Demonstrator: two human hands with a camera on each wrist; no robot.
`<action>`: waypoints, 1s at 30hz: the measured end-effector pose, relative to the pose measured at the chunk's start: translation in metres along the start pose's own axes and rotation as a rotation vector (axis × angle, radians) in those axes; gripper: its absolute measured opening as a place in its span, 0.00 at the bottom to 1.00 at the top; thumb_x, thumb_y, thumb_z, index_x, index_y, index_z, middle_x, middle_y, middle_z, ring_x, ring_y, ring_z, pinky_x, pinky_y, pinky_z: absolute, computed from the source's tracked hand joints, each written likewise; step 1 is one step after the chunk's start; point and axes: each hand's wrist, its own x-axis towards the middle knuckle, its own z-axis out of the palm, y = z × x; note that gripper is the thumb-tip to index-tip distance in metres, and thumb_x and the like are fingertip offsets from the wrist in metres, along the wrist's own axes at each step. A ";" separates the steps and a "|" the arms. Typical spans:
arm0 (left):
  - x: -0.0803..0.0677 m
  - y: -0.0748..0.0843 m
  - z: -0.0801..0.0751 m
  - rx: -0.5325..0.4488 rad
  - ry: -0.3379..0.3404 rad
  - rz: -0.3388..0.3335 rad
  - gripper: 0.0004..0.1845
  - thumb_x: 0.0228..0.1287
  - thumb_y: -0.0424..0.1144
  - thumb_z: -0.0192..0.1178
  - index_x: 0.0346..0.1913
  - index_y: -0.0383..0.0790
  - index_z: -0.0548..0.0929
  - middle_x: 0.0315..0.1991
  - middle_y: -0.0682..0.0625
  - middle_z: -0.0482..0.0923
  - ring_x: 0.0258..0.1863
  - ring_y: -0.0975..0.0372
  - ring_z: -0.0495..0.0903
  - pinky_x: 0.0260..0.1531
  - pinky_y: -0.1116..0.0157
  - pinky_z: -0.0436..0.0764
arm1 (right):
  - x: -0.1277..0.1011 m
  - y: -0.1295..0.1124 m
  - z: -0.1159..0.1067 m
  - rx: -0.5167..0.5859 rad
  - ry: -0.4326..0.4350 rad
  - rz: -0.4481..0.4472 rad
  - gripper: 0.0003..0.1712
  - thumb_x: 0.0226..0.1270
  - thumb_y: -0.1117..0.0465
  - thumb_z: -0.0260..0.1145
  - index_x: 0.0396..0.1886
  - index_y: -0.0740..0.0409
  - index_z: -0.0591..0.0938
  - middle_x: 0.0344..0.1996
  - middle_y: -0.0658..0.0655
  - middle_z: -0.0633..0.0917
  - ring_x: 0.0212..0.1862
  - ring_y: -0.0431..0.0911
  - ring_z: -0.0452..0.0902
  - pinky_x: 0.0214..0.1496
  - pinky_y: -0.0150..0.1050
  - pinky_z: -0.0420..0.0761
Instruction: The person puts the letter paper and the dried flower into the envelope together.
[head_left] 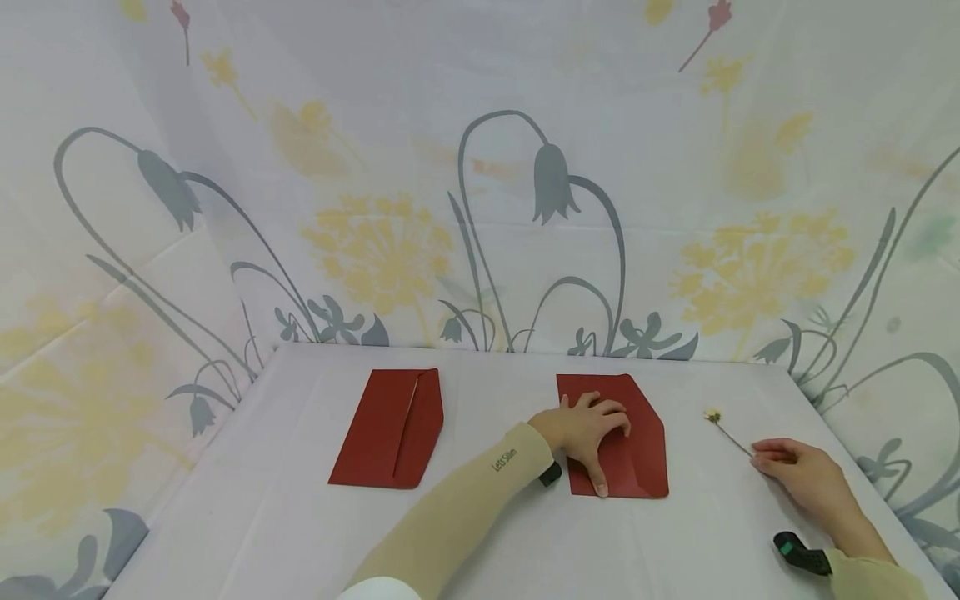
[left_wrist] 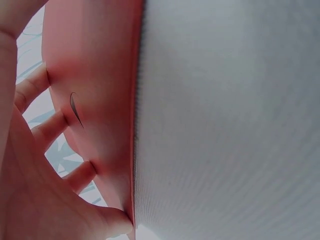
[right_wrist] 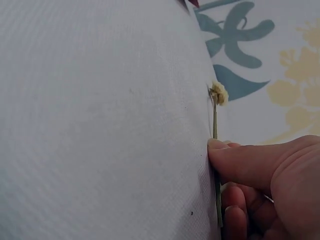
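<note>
My left hand [head_left: 588,429] lies over a red envelope [head_left: 645,425] right of centre, fingers spread and fingertips pressing on its paper. The left wrist view shows the fingertips [left_wrist: 58,119] on the envelope's face, near a small dark curved slit, with the thumb at its near edge. On the right, my right hand [head_left: 813,483] pinches a small dried flower by its thin stem [head_left: 735,439] between thumb and fingers. Its pale yellow head [right_wrist: 219,93] points away from the hand, and the stem's lower end shows below the thumb in the right wrist view.
A second red envelope [head_left: 390,429] lies on the left of the white-covered table [head_left: 262,533], a diagonal flap edge across its face. Behind the table hangs a flower-printed cloth [head_left: 480,275]. Dark wrist-worn devices [head_left: 801,552] sit at both wrists.
</note>
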 end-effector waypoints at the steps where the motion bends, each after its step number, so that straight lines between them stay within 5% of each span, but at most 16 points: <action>1: 0.000 0.000 0.000 -0.001 0.000 0.001 0.48 0.33 0.69 0.78 0.61 0.66 0.68 0.74 0.67 0.51 0.77 0.56 0.42 0.69 0.42 0.56 | 0.000 0.000 0.001 -0.009 -0.001 -0.005 0.26 0.72 0.50 0.65 0.53 0.70 0.80 0.37 0.55 0.85 0.38 0.42 0.76 0.41 0.46 0.70; 7: 0.000 0.000 0.001 -0.008 0.002 0.006 0.47 0.34 0.68 0.78 0.61 0.65 0.68 0.74 0.67 0.51 0.77 0.56 0.42 0.69 0.41 0.55 | -0.002 -0.004 0.001 -0.038 -0.017 -0.064 0.19 0.73 0.57 0.63 0.50 0.70 0.81 0.36 0.55 0.84 0.37 0.44 0.74 0.39 0.43 0.70; 11: -0.001 0.000 0.000 -0.009 0.003 0.006 0.47 0.34 0.68 0.78 0.62 0.65 0.68 0.74 0.67 0.51 0.77 0.55 0.42 0.69 0.41 0.55 | -0.003 -0.006 -0.002 -0.031 -0.049 -0.087 0.21 0.75 0.55 0.61 0.52 0.70 0.81 0.43 0.69 0.83 0.45 0.59 0.76 0.44 0.53 0.72; 16: -0.001 -0.001 -0.001 -0.010 0.005 0.007 0.48 0.34 0.68 0.78 0.62 0.65 0.68 0.74 0.66 0.51 0.77 0.55 0.42 0.69 0.41 0.55 | -0.003 -0.004 -0.001 -0.016 -0.085 -0.071 0.24 0.77 0.52 0.58 0.55 0.71 0.80 0.56 0.79 0.75 0.57 0.73 0.68 0.51 0.63 0.69; 30: -0.001 -0.001 0.000 -0.008 -0.002 0.009 0.47 0.35 0.68 0.78 0.62 0.65 0.67 0.74 0.66 0.50 0.77 0.55 0.42 0.69 0.41 0.55 | -0.002 -0.007 -0.001 -0.030 -0.071 -0.053 0.21 0.77 0.56 0.58 0.54 0.72 0.79 0.54 0.78 0.77 0.57 0.74 0.68 0.51 0.64 0.69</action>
